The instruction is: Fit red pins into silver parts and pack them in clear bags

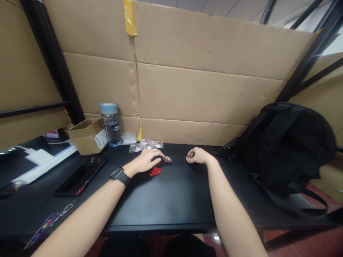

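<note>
My left hand, with a dark watch on its wrist, reaches over the black table with fingers stretched and the thumb apart. Its fingertips are at the rim of a small round metal disc with red at its middle; whether they press on it I cannot tell. Just below that hand lies a small heap of red cord. To the right, my right hand pinches a second small metal disc between thumb and fingers, close to the tabletop. The fingers partly cover this disc.
Clear plastic packets with round metal and red pieces lie behind my left hand. A blue-lidded bottle, an open cardboard box, a dark tablet-like device and a keychain are left. A black backpack stands right; cardboard walls the back.
</note>
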Available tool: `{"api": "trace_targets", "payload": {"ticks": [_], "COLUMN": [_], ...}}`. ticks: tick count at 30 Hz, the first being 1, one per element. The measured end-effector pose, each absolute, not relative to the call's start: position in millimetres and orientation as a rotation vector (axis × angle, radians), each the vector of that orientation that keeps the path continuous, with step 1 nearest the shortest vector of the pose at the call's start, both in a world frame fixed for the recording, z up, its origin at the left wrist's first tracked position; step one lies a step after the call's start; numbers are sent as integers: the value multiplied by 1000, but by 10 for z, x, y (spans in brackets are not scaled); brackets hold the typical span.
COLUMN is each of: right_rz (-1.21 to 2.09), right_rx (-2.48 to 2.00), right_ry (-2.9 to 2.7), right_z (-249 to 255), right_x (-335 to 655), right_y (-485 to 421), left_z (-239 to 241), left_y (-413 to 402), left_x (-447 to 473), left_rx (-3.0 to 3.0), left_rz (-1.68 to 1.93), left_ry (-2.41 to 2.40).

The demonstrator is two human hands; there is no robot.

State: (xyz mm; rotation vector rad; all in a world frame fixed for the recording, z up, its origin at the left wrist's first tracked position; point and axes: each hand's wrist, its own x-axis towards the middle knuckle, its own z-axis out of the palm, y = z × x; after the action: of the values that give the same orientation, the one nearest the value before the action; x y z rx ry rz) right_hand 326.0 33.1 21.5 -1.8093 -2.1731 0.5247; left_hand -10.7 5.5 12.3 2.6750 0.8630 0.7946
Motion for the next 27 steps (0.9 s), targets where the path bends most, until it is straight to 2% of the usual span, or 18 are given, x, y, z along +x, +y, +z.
{"api": "trace_targets", "payload": {"ticks": [5, 11, 16, 27], "right_rz": [474, 204, 286, 427], "right_rx": [-1752, -1549, -1211, -1045], "right_ry": [-2162, -2089, -2320, -2297], "right_z": [172, 149, 8, -59], "right_x": [3281, 2932, 2388, 2288], "right_y": [345, 262, 180, 187], "left_z": [36, -15, -84, -120], "left_y": [77, 128, 150, 167], "left_x": [-12, -76, -68, -21], "left_rx": [2761, 2795, 2828, 2604], "left_rz": [737, 718, 715, 824], "left_ry": [855, 933, 1033, 1034]}}
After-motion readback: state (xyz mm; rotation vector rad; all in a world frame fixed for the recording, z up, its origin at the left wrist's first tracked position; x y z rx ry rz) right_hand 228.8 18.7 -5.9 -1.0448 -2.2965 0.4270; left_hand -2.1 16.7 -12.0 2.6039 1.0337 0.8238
